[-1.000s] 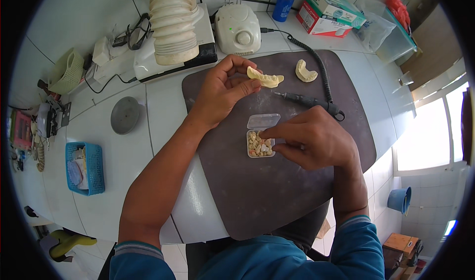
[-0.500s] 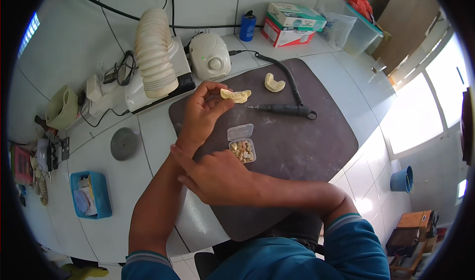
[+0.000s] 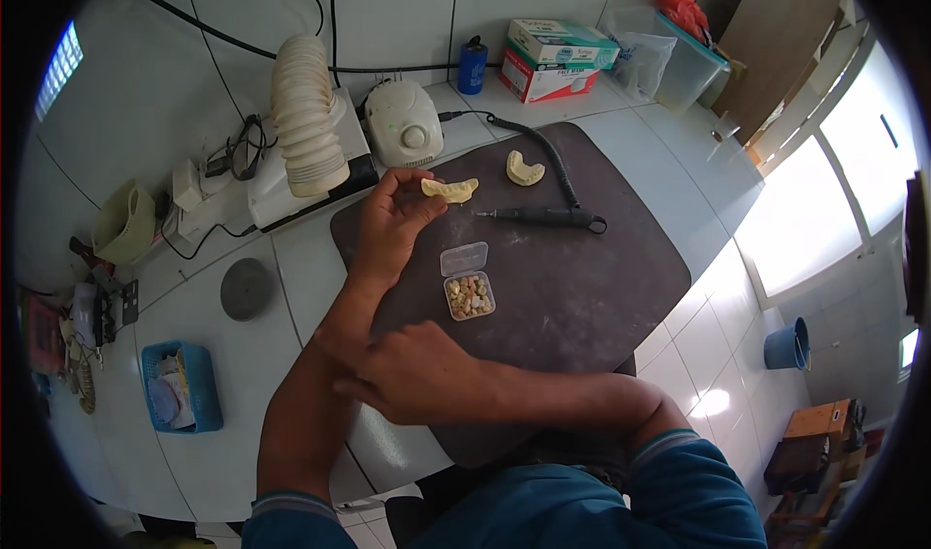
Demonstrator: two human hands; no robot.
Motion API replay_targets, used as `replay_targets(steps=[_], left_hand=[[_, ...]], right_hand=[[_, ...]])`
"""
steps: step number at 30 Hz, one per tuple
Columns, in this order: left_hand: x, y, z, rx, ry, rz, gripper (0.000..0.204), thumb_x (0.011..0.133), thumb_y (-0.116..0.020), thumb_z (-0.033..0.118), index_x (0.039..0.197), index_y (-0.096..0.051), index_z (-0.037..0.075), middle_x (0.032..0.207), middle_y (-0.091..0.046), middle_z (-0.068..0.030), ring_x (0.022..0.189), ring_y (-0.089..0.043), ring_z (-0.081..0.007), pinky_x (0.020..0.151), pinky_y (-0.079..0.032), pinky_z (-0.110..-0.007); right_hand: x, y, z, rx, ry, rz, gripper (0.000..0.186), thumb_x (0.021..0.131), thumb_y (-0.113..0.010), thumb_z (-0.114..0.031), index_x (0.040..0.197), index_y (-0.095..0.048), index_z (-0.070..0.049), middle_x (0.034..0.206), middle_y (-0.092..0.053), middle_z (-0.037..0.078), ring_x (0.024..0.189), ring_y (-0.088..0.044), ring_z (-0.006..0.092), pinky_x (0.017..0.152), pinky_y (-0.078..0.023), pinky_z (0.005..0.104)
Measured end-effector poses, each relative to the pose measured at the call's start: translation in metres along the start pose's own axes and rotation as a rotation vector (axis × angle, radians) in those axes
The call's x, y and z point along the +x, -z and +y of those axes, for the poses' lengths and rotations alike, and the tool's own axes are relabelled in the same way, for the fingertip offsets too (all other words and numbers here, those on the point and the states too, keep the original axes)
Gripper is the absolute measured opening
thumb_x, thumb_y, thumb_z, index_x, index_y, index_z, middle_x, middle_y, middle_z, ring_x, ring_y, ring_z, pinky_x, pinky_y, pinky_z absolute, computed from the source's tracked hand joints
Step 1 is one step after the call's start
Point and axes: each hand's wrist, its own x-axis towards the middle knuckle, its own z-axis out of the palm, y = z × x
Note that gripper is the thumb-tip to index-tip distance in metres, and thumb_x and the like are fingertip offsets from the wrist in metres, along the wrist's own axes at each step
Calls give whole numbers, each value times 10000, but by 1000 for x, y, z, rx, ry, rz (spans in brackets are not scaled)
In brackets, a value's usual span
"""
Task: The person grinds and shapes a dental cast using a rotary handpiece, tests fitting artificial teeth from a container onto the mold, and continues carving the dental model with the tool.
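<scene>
My left hand (image 3: 390, 231) is raised over the mat, its fingers and thumb closed on a cream dental cast (image 3: 450, 191) with a row of teeth. My right hand (image 3: 419, 372) crosses over my left forearm, index finger and thumb apart, the other fingers curled. It holds nothing that I can see, and its index finger is blurred against the forearm. Just beyond it, a small clear box (image 3: 469, 297) with its lid up holds many loose tooth-shaped pieces. A second dental cast (image 3: 525, 169) and a black dental handpiece (image 3: 543, 217) lie on the dark mat (image 3: 582, 297).
A ribbed suction hose (image 3: 308, 113) and a white control unit (image 3: 403, 122) stand behind the mat. A coiled cord (image 3: 543, 146) runs to the handpiece. Left are a round grey disc (image 3: 247, 289) and a blue basket (image 3: 202, 394). Stacked boxes (image 3: 555, 64) stand at the back.
My right hand has shifted slightly down along my left forearm, its index finger now blurred over the skin. My left hand keeps hold of the dental cast. The whole view has shifted a little.
</scene>
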Motion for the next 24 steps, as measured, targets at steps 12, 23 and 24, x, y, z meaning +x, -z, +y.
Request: replay_targets(steps=[12,23,24], left_hand=[[1,-2,2,-33,-3,20,296,1122,-823,4,1393,-704,27,1371,-774,-104,1237,-771,-192,1135,-657,-371],[0,-1,4,-32,12,3,320,1141,-797,6,1442,-688,17,1406,-773,-130,1292,-782,-220,1134,-684,-383],[0,-1,4,-39,10,-3,319,1142,-798,9,1441,-689,17,1403,-774,-130,1288,-784,-220,1130,-686,-384]], right_hand=[[-63,70,83,-43,-90,551,494,951,-959,-134,1422,-837,-47,1258,-810,169,1129,-807,356,990,-635,482],[-87,41,100,-274,113,430,344,909,-954,-101,1248,-916,-151,1305,-799,93,1289,-782,356,1037,-651,527],[-87,40,101,-267,110,426,348,909,-951,-96,1249,-917,-162,1329,-801,91,1318,-779,365,1053,-654,528]])
